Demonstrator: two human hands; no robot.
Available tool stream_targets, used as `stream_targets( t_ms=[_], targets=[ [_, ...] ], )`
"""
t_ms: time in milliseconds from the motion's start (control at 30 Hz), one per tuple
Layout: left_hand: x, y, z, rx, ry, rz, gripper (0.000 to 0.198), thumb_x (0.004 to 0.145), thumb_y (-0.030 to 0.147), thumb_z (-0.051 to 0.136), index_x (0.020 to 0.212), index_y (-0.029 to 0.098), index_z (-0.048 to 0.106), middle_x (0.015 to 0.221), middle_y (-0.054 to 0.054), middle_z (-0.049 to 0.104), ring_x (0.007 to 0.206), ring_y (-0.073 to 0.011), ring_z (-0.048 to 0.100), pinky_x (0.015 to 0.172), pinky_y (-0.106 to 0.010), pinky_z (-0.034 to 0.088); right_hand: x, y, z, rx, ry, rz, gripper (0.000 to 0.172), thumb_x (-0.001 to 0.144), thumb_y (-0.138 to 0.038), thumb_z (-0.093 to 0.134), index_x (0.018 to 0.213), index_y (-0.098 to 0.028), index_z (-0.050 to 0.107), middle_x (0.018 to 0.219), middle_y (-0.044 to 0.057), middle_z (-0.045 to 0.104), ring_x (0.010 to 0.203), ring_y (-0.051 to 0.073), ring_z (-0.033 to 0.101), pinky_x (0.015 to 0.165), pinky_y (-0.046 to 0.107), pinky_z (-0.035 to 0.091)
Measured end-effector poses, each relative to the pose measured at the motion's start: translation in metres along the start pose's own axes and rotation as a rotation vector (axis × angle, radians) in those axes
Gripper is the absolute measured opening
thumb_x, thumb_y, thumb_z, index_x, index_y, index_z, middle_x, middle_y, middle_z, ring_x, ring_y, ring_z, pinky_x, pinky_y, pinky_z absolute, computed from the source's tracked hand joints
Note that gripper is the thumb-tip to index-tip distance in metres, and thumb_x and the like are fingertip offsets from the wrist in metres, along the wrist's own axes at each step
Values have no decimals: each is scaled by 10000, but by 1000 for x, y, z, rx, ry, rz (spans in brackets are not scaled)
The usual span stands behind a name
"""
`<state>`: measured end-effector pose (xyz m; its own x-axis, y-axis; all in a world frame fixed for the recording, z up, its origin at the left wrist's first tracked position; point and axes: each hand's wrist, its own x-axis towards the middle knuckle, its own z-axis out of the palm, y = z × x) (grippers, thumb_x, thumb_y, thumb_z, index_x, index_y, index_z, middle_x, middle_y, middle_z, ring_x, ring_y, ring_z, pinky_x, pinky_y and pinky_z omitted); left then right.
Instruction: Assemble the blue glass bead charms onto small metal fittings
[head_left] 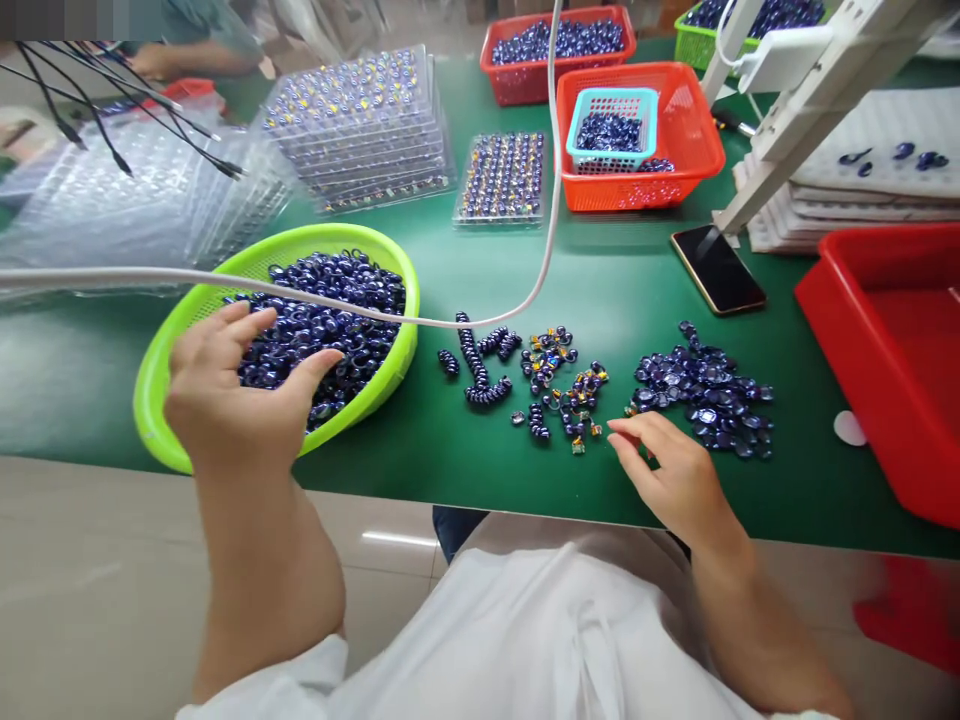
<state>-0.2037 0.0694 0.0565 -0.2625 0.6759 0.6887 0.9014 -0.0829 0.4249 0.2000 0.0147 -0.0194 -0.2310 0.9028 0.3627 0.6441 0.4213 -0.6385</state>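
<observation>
My left hand [232, 385] hovers spread over the dark blue beads [330, 310] in the green basket [161, 370]. My right hand [667, 470] rests, fingers loosely open, on the worktop [615, 290] beside the loose bead pile [705, 390].

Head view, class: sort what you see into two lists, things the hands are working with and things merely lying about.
In use: left hand over the green basket of dark blue beads; right hand by the loose bead piles on the green table.

Lying about: phone, red baskets, stacked bead trays, red tub.
</observation>
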Motion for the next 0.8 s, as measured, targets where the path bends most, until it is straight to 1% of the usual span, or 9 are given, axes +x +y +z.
stream_targets(
  t_ms=[67,133,200,267,400,533,633,733,800],
  targets=[
    [-5,11,7,50,35,87,695,533,260,965,1175,195,707,1321,-86,675,1229,-356,612,1108,-600,437,3,-5,6,-31,-24,-37,148,960,-178,573,1078,-221,651,919,53,672,879,213,646,818,382,554],
    [-21,38,16,-15,-14,147,628,627,251,922,1208,203,688,1322,-85,674,1224,-316,629,1101,-529,465,6,-11,14,-94,-41,-65,157,958,-182,573,1093,-208,648,922,72,662,888,229,635,794,387,551],
    [-43,70,26,-142,-166,179,477,749,243,840,1198,206,682,1305,-90,677,1210,-272,639,1082,-471,488,11,-14,22,-185,-59,-83,144,950,-182,579,1074,-195,651,913,85,651,868,237,621,759,384,543],
    [-66,97,37,-335,-346,196,365,810,232,782,1161,204,686,1260,-96,686,1167,-250,658,1047,-439,516,14,-15,28,-246,-85,-94,104,941,-155,575,996,-193,655,894,86,646,840,235,608,730,374,529],
    [-103,127,52,-588,-621,75,278,857,221,727,1132,203,694,1123,-104,710,1055,-225,681,920,-362,570,13,-13,29,-155,-101,-60,117,943,-130,541,897,-195,627,857,70,644,835,225,612,746,365,521],
    [-126,141,55,-797,-862,-188,285,856,240,720,1135,182,704,1080,-110,718,887,-192,690,811,-330,581,0,-14,19,110,2,128,47,952,-203,584,940,-210,628,836,26,683,734,168,639,681,302,533],
    [-137,152,55,-1022,-1081,-550,309,882,317,692,1144,154,708,1016,-118,750,845,-193,700,785,-339,584,-12,-18,14,226,98,265,54,946,-259,623,983,-232,650,861,15,718,726,161,671,660,285,551],
    [-143,161,59,-1300,-1245,-969,368,832,412,747,1057,121,734,899,-112,761,749,-180,700,693,-309,579,-19,-20,15,295,181,232,75,933,-236,641,1005,-249,660,933,31,732,810,180,699,700,305,575],
    [-144,164,62,-1429,-1263,-1179,367,760,407,818,965,110,753,841,-100,753,701,-161,691,662,-280,565,-20,-21,17,360,196,156,124,919,-184,648,1020,-254,657,944,37,732,841,189,702,707,323,584]
  ],
)
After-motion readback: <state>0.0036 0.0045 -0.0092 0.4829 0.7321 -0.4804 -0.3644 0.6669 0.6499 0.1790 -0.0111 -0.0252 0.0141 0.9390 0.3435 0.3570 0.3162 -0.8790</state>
